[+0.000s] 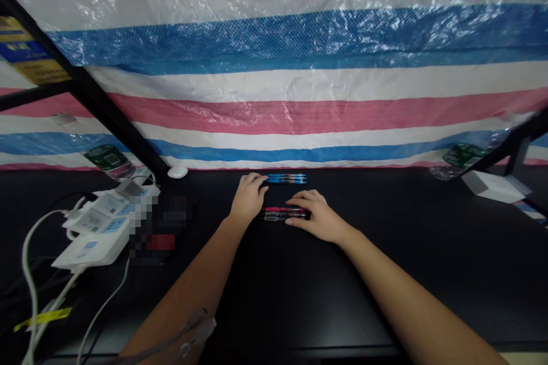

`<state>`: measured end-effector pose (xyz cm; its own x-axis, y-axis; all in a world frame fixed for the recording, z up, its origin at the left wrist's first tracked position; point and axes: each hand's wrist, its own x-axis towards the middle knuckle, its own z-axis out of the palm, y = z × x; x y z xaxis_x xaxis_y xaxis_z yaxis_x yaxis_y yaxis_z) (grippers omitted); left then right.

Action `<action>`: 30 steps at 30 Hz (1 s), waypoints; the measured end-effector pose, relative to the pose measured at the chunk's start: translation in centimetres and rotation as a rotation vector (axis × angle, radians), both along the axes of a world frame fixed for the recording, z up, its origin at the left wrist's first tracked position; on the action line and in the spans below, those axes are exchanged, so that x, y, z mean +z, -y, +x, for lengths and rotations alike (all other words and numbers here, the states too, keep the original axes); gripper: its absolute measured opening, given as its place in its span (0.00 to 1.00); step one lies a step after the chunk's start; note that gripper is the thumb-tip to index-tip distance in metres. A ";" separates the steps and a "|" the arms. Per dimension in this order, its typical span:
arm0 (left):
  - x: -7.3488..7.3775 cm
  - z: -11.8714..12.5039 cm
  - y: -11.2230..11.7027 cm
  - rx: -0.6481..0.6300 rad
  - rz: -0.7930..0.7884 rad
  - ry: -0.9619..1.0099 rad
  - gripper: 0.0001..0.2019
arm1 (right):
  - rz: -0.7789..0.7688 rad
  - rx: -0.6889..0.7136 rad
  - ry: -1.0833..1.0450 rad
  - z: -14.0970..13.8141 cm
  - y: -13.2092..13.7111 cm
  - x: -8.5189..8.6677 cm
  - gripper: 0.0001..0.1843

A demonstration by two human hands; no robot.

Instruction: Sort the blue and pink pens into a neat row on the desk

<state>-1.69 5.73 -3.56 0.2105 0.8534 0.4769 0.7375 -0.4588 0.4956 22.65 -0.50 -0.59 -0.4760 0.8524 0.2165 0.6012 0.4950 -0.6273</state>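
Note:
Several blue pens [286, 178] lie side by side on the black table, running left to right. My left hand [249, 198] is at their left end, index fingertip touching or very close to them, thumb a little apart on the near side. Closer to me lies a second group of pens, a pink-red pen [276, 210] and dark grey-black pens [274, 218]. My right hand [319, 218] is closed round the right part of this group, fingers along the far edge and thumb along the near edge. The palm covers their right ends.
On the left stands a white power strip [96, 239] with plugs and cables, beside a blurred-out patch. A white mouse-like object [177, 172] sits at the back. Green-labelled bottles [109, 159] and a white box [492, 187] flank the table. A striped sheet [299, 114] hangs behind.

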 end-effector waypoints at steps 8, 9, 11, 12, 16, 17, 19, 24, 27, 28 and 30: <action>-0.1 0.0 -0.1 0.010 -0.042 0.027 0.09 | 0.004 0.141 0.034 0.4 -0.4 0.3 0.20; -0.1 0.0 -0.1 -0.001 -0.052 0.035 0.08 | 0.003 0.160 0.028 0.5 -0.5 0.4 0.21; 0.1 0.1 -0.1 -0.033 -0.070 0.048 0.08 | 0.006 0.193 0.021 0.8 -0.6 0.5 0.21; 0.2 0.2 0.0 -0.047 -0.077 0.049 0.08 | 0.009 0.203 0.020 0.9 -0.6 0.6 0.22; 0.5 0.4 0.1 -0.054 -0.105 0.027 0.09 | 0.028 0.196 0.025 0.9 -0.4 0.8 0.21; 0.5 0.4 0.2 -0.050 -0.107 0.033 0.09 | 0.028 0.192 0.023 0.9 -0.3 0.8 0.21; 0.6 0.4 0.2 -0.051 -0.100 0.081 0.08 | 0.022 0.173 -0.007 0.7 -0.3 0.6 0.22; 0.6 0.7 0.2 -0.087 -0.139 0.384 0.07 | 0.069 -0.231 -0.360 0.6 -1.1 -0.4 0.22; 0.9 1.2 0.4 -0.148 -0.280 0.624 0.08 | -0.063 -0.445 -0.605 0.8 -1.8 -0.8 0.25; 1.1 1.4 0.5 -0.180 -0.324 0.701 0.08 | -0.124 -0.445 -0.658 0.9 -1.9 -0.7 0.25; 1.6 1.9 0.9 -0.227 -0.378 0.841 0.10 | -0.222 -0.393 -0.733 0.9 -2.0 -0.6 0.24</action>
<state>0.24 4.84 -1.95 0.1036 0.9632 0.2479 -0.0162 -0.2476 0.9687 23.56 1.45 -1.15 0.0573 0.9850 0.1629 0.1086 0.1561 -0.9818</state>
